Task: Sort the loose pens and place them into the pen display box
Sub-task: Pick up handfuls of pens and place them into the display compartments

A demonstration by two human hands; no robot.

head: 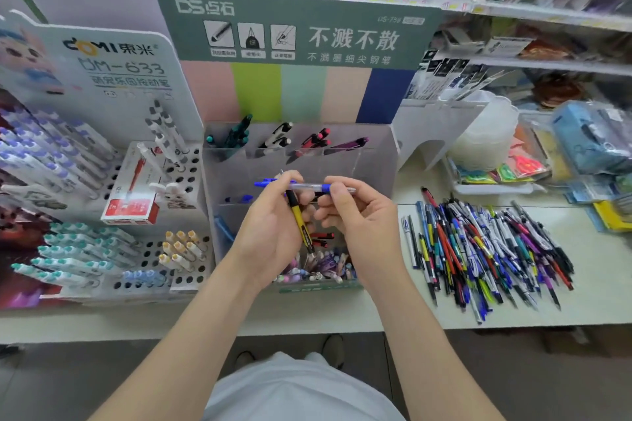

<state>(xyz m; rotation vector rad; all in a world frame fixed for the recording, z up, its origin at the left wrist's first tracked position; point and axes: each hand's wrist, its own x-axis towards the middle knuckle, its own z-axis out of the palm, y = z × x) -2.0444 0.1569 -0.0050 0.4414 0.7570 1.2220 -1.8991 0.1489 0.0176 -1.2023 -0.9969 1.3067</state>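
Note:
Above the clear pen display box (383, 161), both hands hold a blue-and-clear pen (307, 186) level. My left hand (270, 232) pinches its left end and also grips a yellow-and-black pen (301, 225) that points down. My right hand (355, 215) pinches the blue pen's right part. The box's back row holds green, black-and-white, red and purple pens. Its front compartment holds several small pastel items. A large pile of loose pens (485, 249) lies on the counter to the right of the box.
A tiered white pen display (85, 208) with a red pen carton (133, 202) stands to the left. Plastic-bagged goods and a white tray (496, 186) sit at the back right. Stocked shelves run above. The counter's front edge (307, 328) is near my body.

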